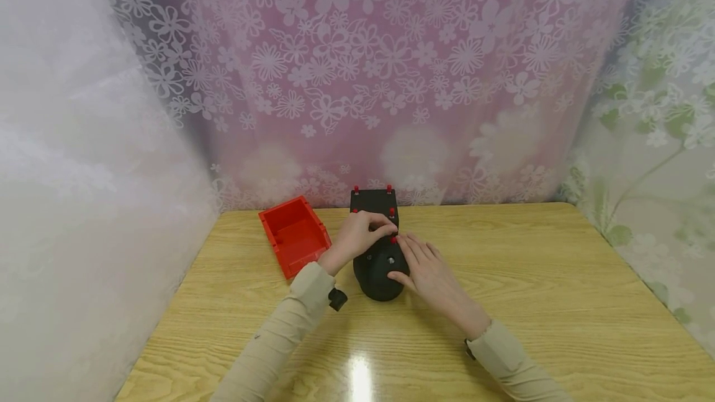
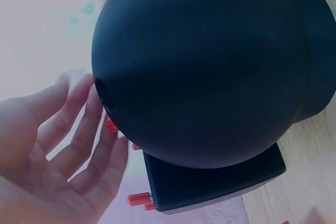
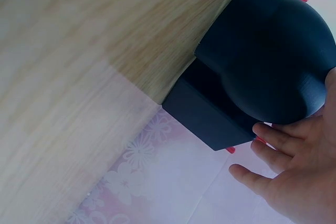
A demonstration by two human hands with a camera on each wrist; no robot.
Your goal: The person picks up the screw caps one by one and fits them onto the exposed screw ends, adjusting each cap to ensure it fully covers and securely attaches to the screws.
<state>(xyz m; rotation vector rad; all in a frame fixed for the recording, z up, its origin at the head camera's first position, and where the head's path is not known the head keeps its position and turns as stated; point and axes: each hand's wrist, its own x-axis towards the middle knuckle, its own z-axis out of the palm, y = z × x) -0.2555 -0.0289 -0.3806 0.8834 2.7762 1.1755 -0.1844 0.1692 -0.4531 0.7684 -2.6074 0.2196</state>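
A black rounded body [image 1: 381,283] stands on the table, with a black block [image 1: 373,199] behind it that bears several red pegs [image 1: 389,188]. My left hand [image 1: 359,231] reaches over from the left, fingers bent, and its fingertips pinch a red peg [image 1: 393,240] near the body's top. In the left wrist view, that peg's red end [image 2: 111,125] shows at the fingertips, partly hidden by the black curve. My right hand [image 1: 429,275] lies along the right side of the body with fairly straight fingers, steadying it; the thumb touches its front.
A red open-topped bin [image 1: 296,234] sits left of the black body, slightly turned. The wooden table [image 1: 536,265] ends at a pink flowered curtain [image 1: 391,67] behind. Pale sheeting [image 1: 84,172] hangs at the left side, and a leafy-patterned one at the right.
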